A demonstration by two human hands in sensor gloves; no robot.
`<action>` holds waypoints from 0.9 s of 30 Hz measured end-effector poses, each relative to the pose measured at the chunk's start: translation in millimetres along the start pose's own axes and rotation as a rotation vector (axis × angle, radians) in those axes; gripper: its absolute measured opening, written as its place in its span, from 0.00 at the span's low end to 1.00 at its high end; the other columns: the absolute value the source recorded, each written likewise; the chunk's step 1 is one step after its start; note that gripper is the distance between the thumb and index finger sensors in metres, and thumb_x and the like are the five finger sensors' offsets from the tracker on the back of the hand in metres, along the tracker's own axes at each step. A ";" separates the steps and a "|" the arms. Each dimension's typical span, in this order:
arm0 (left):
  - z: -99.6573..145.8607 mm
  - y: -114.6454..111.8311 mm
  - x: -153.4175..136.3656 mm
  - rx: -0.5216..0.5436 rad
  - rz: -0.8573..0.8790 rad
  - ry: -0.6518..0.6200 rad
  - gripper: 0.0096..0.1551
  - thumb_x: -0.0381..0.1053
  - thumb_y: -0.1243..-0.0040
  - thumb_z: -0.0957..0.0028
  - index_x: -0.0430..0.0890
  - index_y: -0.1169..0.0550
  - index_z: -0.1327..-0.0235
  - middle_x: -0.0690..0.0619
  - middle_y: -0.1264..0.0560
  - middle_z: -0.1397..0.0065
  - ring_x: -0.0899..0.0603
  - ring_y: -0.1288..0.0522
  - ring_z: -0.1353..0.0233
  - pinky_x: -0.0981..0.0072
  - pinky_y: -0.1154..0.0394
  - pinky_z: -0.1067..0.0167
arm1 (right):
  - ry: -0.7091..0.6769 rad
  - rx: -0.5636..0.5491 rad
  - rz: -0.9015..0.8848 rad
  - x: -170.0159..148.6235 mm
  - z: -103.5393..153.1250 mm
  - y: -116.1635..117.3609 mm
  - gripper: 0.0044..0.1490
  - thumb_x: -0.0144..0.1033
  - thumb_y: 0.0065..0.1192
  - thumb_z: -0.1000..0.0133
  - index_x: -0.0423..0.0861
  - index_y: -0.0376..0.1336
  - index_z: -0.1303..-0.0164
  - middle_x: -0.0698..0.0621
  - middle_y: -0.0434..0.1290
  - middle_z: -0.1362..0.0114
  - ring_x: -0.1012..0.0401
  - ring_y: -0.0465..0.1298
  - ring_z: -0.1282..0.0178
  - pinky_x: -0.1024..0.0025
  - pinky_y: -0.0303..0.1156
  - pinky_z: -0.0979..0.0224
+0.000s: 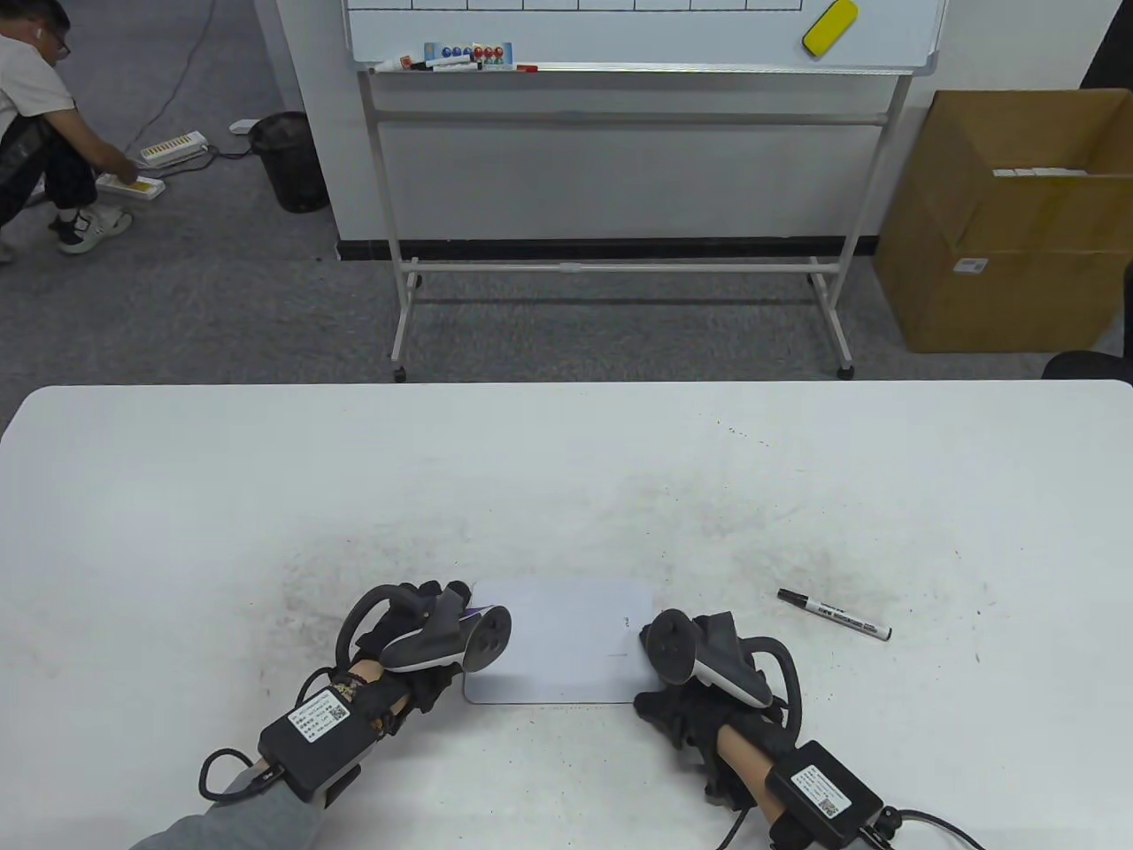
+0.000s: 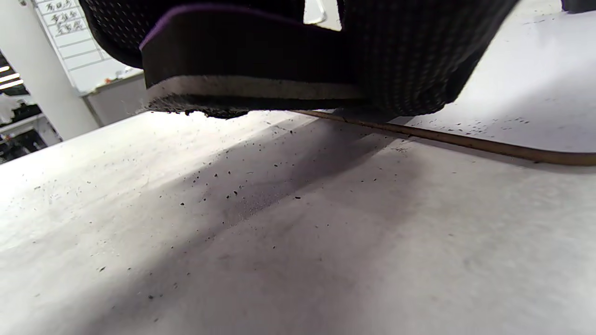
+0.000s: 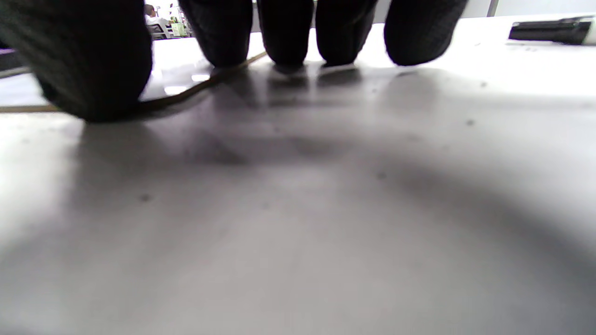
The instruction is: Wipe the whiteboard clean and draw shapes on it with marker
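Note:
A small whiteboard [image 1: 558, 637] lies flat near the table's front edge, with a few faint marks by its right side. My left hand [image 1: 425, 620] grips an eraser [image 2: 251, 70] with a purple top, a white foam layer and dark felt. The eraser sits at the board's left edge [image 2: 465, 142]; a sliver of purple [image 1: 478, 609] shows in the table view. My right hand [image 1: 682, 699] rests at the board's right edge with its fingertips [image 3: 288, 32] pressed down on the surface and holds nothing. A black-capped marker [image 1: 834, 614] lies on the table to the right, apart from both hands.
The table [image 1: 265, 496] is speckled with dark eraser dust. Behind it stands a large wheeled whiteboard [image 1: 620, 35] with a yellow eraser [image 1: 830, 28] and markers on its tray. A cardboard box [image 1: 1000, 221] is at the right, and a crouching person [image 1: 44, 133] at the far left.

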State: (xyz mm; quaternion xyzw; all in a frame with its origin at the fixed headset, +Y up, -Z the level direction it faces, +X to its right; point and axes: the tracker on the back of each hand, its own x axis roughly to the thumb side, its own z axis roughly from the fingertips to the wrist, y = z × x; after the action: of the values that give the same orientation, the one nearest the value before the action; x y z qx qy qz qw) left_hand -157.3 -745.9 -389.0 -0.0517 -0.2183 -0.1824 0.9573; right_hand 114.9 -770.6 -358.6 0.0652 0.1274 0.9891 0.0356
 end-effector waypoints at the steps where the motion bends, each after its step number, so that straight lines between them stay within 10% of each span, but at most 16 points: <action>1: -0.6 1.5 -0.7 -0.007 0.007 0.004 0.36 0.56 0.34 0.63 0.67 0.32 0.38 0.45 0.31 0.24 0.38 0.23 0.28 0.39 0.28 0.33 | 0.000 0.000 0.000 0.0 0.0 0.0 0.52 0.63 0.69 0.60 0.59 0.55 0.24 0.52 0.55 0.15 0.48 0.58 0.14 0.44 0.61 0.21; 13: -38.7 46.7 27.1 0.064 0.365 0.032 0.37 0.58 0.35 0.62 0.66 0.32 0.34 0.46 0.34 0.23 0.39 0.26 0.27 0.40 0.31 0.31 | 0.000 0.001 0.001 0.4 -0.2 0.3 0.52 0.63 0.69 0.60 0.59 0.54 0.24 0.52 0.55 0.15 0.48 0.58 0.14 0.44 0.61 0.21; 27: -71.8 41.7 98.0 0.025 0.198 -0.040 0.36 0.58 0.36 0.62 0.67 0.33 0.36 0.47 0.33 0.23 0.40 0.24 0.27 0.41 0.29 0.31 | -0.002 -0.005 -0.002 0.3 -0.3 0.5 0.52 0.62 0.69 0.60 0.58 0.55 0.25 0.51 0.55 0.15 0.47 0.58 0.14 0.44 0.61 0.22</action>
State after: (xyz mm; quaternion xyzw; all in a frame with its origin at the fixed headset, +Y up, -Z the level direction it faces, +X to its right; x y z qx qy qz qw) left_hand -31.0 -751.9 -411.6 -0.0646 -0.2337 -0.0828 0.9666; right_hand 114.5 -771.1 -358.8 0.0660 0.1252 0.9892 0.0370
